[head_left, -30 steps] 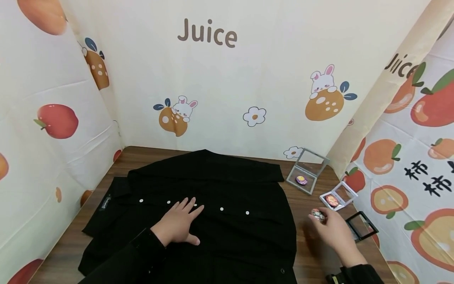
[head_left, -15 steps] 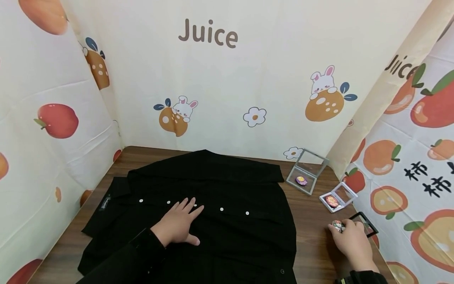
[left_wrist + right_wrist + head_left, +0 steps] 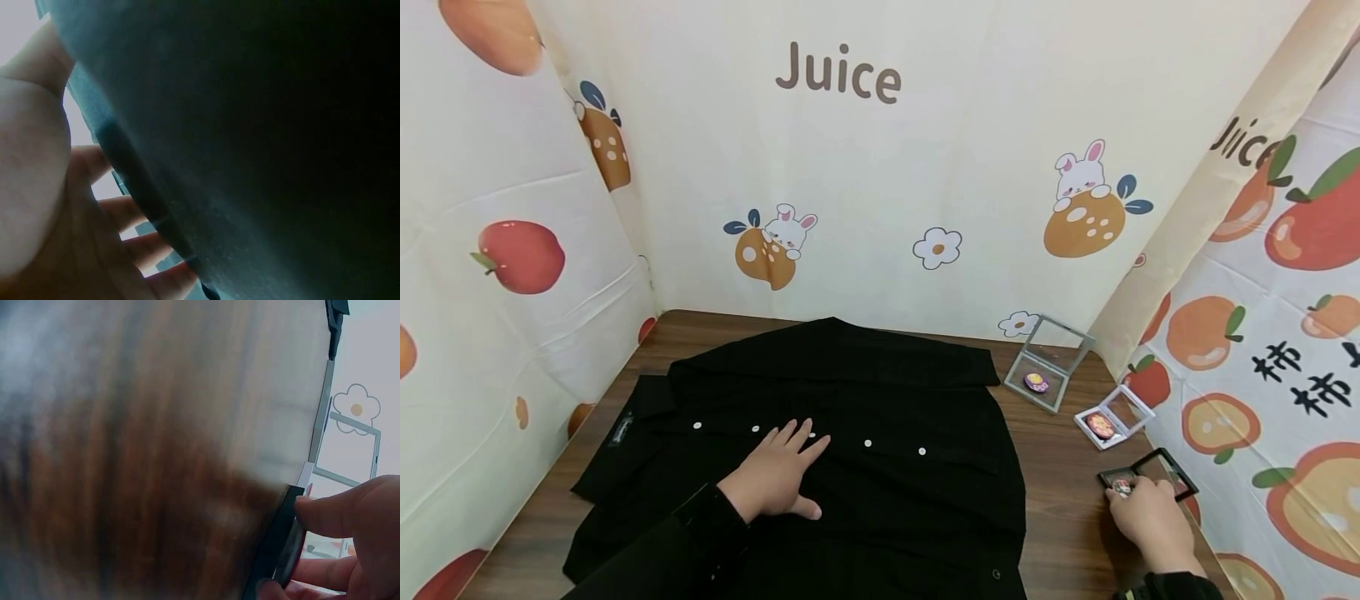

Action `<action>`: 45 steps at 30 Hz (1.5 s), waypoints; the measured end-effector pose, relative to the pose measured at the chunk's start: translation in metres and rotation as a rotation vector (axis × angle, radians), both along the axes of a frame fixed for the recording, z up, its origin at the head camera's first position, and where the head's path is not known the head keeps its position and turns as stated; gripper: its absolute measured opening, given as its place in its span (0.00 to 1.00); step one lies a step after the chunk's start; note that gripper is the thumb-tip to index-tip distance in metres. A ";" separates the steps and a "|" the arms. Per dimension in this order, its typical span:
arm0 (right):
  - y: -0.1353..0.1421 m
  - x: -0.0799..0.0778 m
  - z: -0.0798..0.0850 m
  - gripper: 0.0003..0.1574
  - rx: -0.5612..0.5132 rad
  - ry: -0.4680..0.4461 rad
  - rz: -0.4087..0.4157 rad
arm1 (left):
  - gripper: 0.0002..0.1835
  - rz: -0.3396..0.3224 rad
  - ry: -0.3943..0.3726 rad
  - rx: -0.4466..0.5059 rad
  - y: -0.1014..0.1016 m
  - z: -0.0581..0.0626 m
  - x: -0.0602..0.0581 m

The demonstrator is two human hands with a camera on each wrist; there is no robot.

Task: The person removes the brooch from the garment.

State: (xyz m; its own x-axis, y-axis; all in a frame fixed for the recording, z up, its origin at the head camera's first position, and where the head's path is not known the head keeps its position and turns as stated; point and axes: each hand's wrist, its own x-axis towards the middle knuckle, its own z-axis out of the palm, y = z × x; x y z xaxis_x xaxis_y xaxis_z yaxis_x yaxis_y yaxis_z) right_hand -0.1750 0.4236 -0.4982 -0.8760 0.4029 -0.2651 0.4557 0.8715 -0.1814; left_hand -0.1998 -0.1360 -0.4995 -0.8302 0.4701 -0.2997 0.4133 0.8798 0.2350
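My left hand (image 3: 772, 477) rests with spread fingers on a black shirt (image 3: 910, 508) with white buttons, laid out on the table. In the left wrist view, the fingers (image 3: 119, 215) lie against dark cloth. At the right, my right hand (image 3: 1156, 521) pinches a small, colourful round badge (image 3: 1122, 487) at the base of an open black display case (image 3: 1180, 473). The right wrist view shows thumb and fingers at the edge of the badge (image 3: 291, 549), close against the case's dark base (image 3: 270, 544). The hand hides part of the case.
Beyond the right hand stand two more open cases: a white case (image 3: 1138, 408) with a reddish badge (image 3: 1101, 427), and a grey case (image 3: 1058, 402) with a purple-and-yellow badge (image 3: 1036, 382). Printed curtains (image 3: 865, 167) border the wooden table (image 3: 1060, 533) at the back and sides.
My right hand has carried the badge rightward and down from beside the white case to the black case's base. The left hand has stayed on the shirt.
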 end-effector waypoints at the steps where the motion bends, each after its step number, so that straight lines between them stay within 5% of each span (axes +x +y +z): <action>1: 0.000 0.000 0.000 0.40 -0.001 0.002 -0.001 | 0.57 0.000 -0.001 0.001 0.000 0.000 0.000; 13: 0.012 -0.005 0.001 0.39 -0.001 0.000 0.064 | 0.57 -0.004 0.007 0.005 -0.001 -0.003 -0.001; 32: 0.005 -0.010 0.001 0.36 0.004 0.048 -0.012 | 0.58 -0.004 0.001 0.000 -0.001 -0.003 -0.001; 45: 0.010 -0.012 0.003 0.35 0.002 0.017 0.062 | 0.59 -0.004 0.004 0.003 -0.001 -0.004 -0.002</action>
State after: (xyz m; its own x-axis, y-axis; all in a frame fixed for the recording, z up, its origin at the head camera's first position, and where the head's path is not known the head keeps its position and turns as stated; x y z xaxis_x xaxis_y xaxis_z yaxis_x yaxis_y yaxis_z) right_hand -0.1867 0.4334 -0.4951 -0.9037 0.3484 -0.2489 0.3978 0.8983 -0.1866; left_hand -0.2021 -0.1370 -0.5031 -0.8293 0.4744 -0.2952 0.4181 0.8773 0.2356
